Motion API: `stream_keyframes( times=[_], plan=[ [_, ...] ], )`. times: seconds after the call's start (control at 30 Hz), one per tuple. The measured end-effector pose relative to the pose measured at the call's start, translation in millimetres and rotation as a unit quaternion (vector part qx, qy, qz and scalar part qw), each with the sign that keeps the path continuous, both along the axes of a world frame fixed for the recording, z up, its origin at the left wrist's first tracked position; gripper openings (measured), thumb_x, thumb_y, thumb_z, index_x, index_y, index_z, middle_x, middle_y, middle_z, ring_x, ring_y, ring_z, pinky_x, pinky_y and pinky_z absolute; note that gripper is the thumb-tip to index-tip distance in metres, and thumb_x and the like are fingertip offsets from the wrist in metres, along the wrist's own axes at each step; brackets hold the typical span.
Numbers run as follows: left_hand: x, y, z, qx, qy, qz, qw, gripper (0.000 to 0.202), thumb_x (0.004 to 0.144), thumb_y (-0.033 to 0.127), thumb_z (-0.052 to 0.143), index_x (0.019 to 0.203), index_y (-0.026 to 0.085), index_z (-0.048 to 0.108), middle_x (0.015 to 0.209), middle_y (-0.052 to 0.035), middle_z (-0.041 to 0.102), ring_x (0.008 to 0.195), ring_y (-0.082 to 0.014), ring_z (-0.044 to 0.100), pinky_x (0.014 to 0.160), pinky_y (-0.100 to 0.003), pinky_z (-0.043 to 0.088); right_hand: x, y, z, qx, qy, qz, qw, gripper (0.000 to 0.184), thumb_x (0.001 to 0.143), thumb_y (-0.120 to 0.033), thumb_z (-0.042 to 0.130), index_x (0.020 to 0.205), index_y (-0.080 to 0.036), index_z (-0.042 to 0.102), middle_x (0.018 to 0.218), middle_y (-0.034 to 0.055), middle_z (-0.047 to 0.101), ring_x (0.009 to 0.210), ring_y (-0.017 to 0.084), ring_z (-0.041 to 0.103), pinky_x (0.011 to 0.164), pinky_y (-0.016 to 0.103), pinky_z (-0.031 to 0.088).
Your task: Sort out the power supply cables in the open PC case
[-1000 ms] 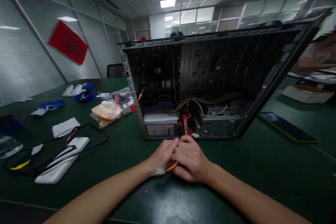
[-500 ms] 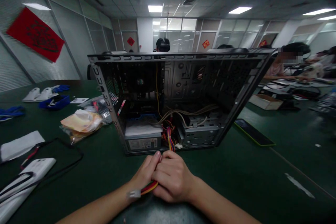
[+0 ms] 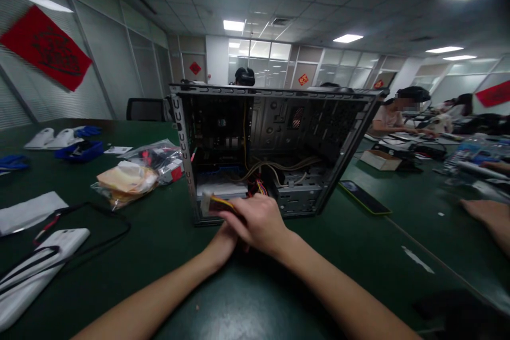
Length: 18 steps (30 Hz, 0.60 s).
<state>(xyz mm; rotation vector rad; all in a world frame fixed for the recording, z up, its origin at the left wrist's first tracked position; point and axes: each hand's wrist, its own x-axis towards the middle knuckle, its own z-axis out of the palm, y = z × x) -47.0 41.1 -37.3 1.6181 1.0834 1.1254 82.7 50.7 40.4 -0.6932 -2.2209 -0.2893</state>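
Observation:
An open computer case [image 3: 279,88] stands on its edge in front of me, its bare side facing me. Out of it comes a bundle of coloured power cables [image 3: 261,187]. My right hand [image 3: 263,220] is closed around these cables just before the case's lower edge. From its grip the cable end points left, with a pale connector [image 3: 206,203] at the tip. Lower and to the left, my left hand [image 3: 223,244] touches the underside of the right one, which hides its fingers. Inside the case are a power supply [image 3: 205,211] and a metal drive cage [image 3: 298,199].
Plastic bags [image 3: 127,180] lie left of the case, with a white power strip [image 3: 48,268] and black cord nearer me. A dark phone-like slab [image 3: 364,196] lies to the right. Another person's arm [image 3: 488,218] reaches in at the right edge; other people sit beyond.
My right hand has lifted toward the case, swinging the connector up and away from my left wrist. My left hand is now mostly behind the right. The camera view has shifted.

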Motion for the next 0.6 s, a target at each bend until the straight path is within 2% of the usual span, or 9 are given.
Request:
stream_keyframes(
  times=[0.1, 0.2, 0.27, 0.4, 0.6],
  plan=[
    [6.5, 3.3, -0.1, -0.059, -0.038, -0.045, 0.997, 0.064, 0.095, 0.061, 0.028, 0.064, 0.017, 0.062, 0.053, -0.0041, 0.059, 0.046, -0.0157, 0.052, 0.049, -0.028, 0.042, -13.8, 11.5, 35.1, -0.049, -0.012, -0.088, 0.995, 0.031, 0.101, -0.042, 0.047, 0.09, -0.021, 0.066, 0.078, 0.0018, 0.071, 0.067, 0.015, 0.065, 0.059, 0.026, 0.034],
    [8.3, 6.8, 0.2, -0.113, -0.079, -0.067, 0.988, 0.07, 0.09, 0.071, 0.031, 0.067, 0.014, 0.064, 0.055, -0.0034, 0.057, 0.048, -0.0145, 0.051, 0.049, -0.026, 0.041, -31.4, 28.8, 65.8, -0.076, -0.038, -0.165, 0.983, 0.031, 0.101, -0.04, 0.047, 0.09, -0.021, 0.068, 0.089, 0.0046, 0.073, 0.077, 0.018, 0.068, 0.063, 0.025, 0.041],
    [7.8, 8.2, 0.1, -0.132, -0.081, -0.068, 0.986, 0.072, 0.087, 0.075, 0.033, 0.066, 0.013, 0.063, 0.054, -0.0026, 0.056, 0.047, -0.0144, 0.051, 0.049, -0.026, 0.04, -42.6, 41.2, 79.0, -0.091, -0.059, -0.2, 0.974, 0.033, 0.101, -0.042, 0.045, 0.094, -0.022, 0.07, 0.092, 0.0071, 0.074, 0.081, 0.021, 0.07, 0.066, 0.026, 0.045],
    [6.7, 7.9, -0.2, -0.138, -0.065, -0.08, 0.985, 0.072, 0.085, 0.077, 0.034, 0.067, 0.014, 0.063, 0.052, -0.0017, 0.055, 0.046, -0.0141, 0.05, 0.05, -0.026, 0.039, -58.7, 61.8, 87.0, -0.122, -0.089, -0.247, 0.957, 0.036, 0.102, -0.04, 0.042, 0.1, -0.021, 0.072, 0.09, 0.0105, 0.074, 0.081, 0.024, 0.072, 0.067, 0.028, 0.051],
    [7.8, 5.7, -0.5, -0.152, -0.064, -0.092, 0.982, 0.073, 0.083, 0.08, 0.033, 0.067, 0.014, 0.061, 0.052, -0.0014, 0.055, 0.046, -0.0138, 0.049, 0.051, -0.026, 0.039, -67.5, 75.4, 80.1, -0.104, -0.08, -0.278, 0.952, 0.037, 0.103, -0.037, 0.041, 0.1, -0.018, 0.073, 0.094, 0.0132, 0.074, 0.084, 0.025, 0.072, 0.07, 0.031, 0.054]
  ],
)
